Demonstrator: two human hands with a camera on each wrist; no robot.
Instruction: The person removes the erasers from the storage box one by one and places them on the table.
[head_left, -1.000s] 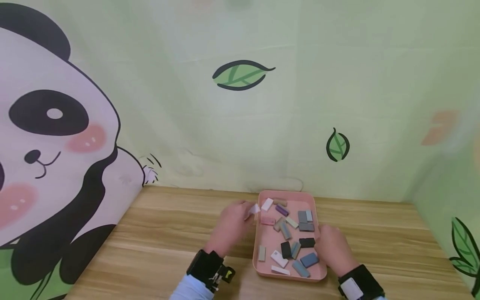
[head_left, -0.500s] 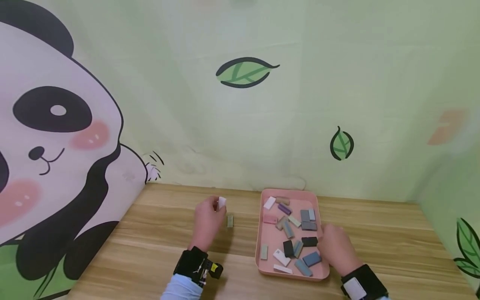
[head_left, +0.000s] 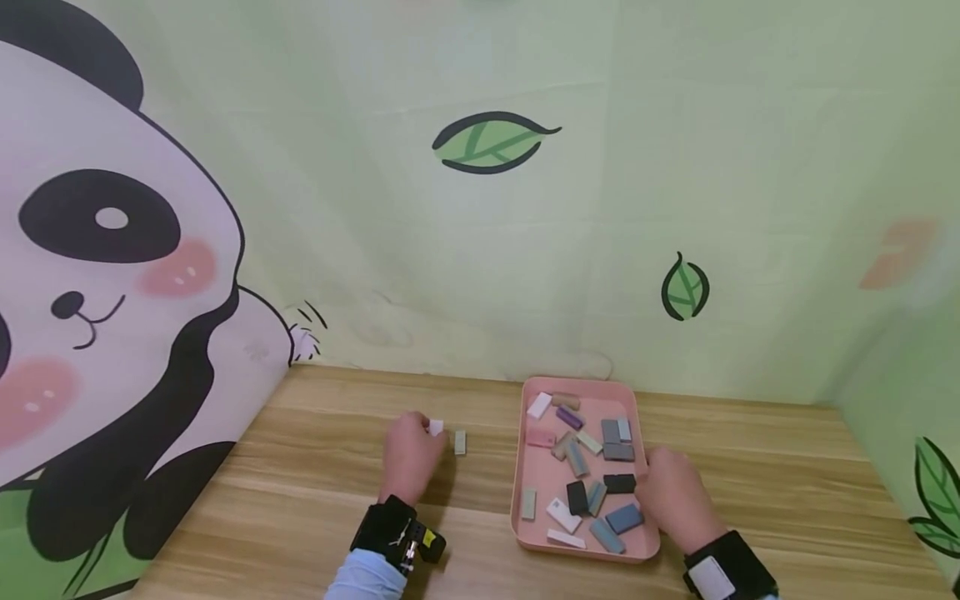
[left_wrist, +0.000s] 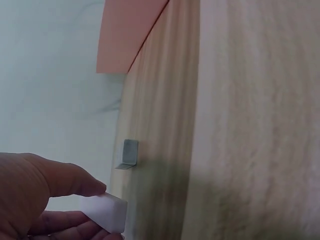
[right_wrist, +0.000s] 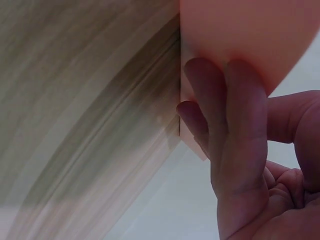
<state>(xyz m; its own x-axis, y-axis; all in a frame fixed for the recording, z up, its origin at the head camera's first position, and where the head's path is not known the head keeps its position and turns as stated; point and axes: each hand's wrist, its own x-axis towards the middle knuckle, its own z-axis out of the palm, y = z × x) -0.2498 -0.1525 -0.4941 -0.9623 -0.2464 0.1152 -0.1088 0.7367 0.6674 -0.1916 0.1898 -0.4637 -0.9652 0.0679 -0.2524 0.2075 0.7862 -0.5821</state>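
Observation:
My left hand (head_left: pixel 411 457) pinches a small white block (left_wrist: pixel 107 211) between thumb and fingers, low over the wooden table. Just right of it, a small grey-green block (head_left: pixel 461 442) lies on the wood; in the left wrist view the grey block (left_wrist: pixel 128 152) stands apart from the fingers. A pink tray (head_left: pixel 517 492) holds several small blocks in white, black, blue, grey, beige and purple. At its right side, my right hand (head_left: pixel 678 492) holds the rim. In the right wrist view, its fingers (right_wrist: pixel 245 115) lie against the tray's outer wall (right_wrist: pixel 240 30).
A pale green cloth backdrop (head_left: pixel 360 208) with a printed panda and leaves rises behind the wooden table (head_left: pixel 300 483). The tray stands close to the table's back edge. Bare wood lies left and right of the tray.
My left hand has moved left from the tray's edge with the white block, then lowered it toward the table. The grey-green block has come into sight. My right hand stays at the tray.

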